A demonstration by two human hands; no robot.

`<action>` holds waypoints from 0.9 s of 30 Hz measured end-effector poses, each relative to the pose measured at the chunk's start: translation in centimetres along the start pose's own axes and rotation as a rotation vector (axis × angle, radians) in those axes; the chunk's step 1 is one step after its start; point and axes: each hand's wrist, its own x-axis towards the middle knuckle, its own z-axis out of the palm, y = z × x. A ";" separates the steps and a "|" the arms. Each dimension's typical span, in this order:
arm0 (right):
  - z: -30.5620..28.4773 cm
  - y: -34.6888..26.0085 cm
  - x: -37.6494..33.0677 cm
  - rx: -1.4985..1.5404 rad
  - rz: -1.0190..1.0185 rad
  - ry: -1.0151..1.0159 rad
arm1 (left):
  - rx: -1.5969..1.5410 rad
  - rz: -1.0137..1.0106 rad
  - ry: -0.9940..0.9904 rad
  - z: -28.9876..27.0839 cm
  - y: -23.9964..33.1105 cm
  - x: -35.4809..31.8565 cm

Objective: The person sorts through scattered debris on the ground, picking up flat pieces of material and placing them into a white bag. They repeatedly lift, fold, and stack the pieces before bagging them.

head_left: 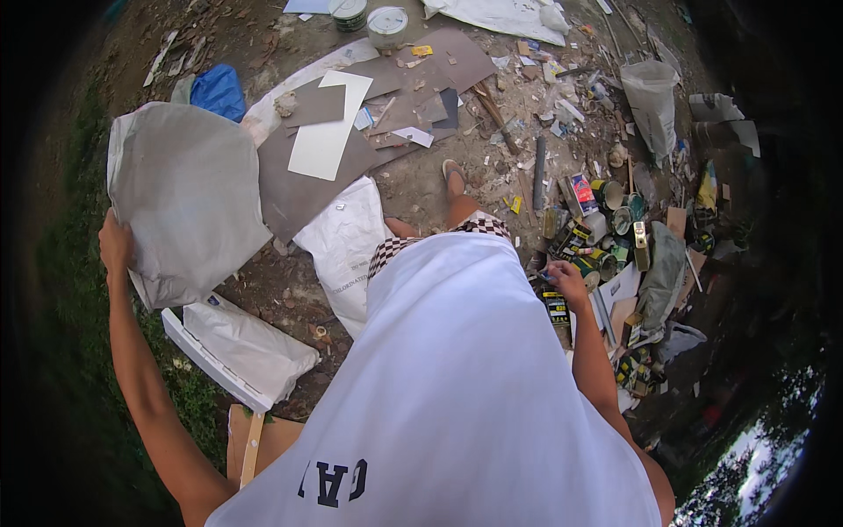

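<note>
At the far left, my left hand (116, 243) is closed on the edge of a large greyish woven sack (189, 198), which hangs spread out beside it. My right hand (569, 283) is over the right-hand litter with its fingers drawn together. A small bluish bit shows at the fingertips, too small to name. Below that hand lies a black and yellow can (557, 307). A white printed sack (344, 255) lies flat on the ground between the grey sack and my legs. Another white sack (241, 347) rests below the grey one.
Brown boards (307, 180) and a white sheet (329, 132) lie ahead on the dirt. Two buckets (387, 26) stand at the far edge. Several used cans (606, 193) are heaped at right, near an upright whitish sack (652, 101). A blue bag (219, 92) sits at far left.
</note>
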 end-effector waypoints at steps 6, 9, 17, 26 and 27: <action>-0.5 5.3 2.7 0.019 0.226 -0.185 | -0.156 -0.312 0.118 -0.4 -5.4 -4.7; -1.7 2.8 4.7 -0.053 0.169 -0.208 | -0.177 -0.599 0.548 -3.0 -5.5 -9.4; -7.7 -5.8 12.5 0.079 -0.111 -0.126 | -0.272 -0.689 0.946 -10.2 -1.6 -14.5; -9.4 -3.9 17.8 0.016 -0.136 -0.132 | -0.148 -0.429 0.638 -7.8 0.2 -17.9; -8.6 -4.6 19.0 -0.057 -0.181 -0.211 | -0.063 -0.036 0.286 -5.5 -3.1 -19.1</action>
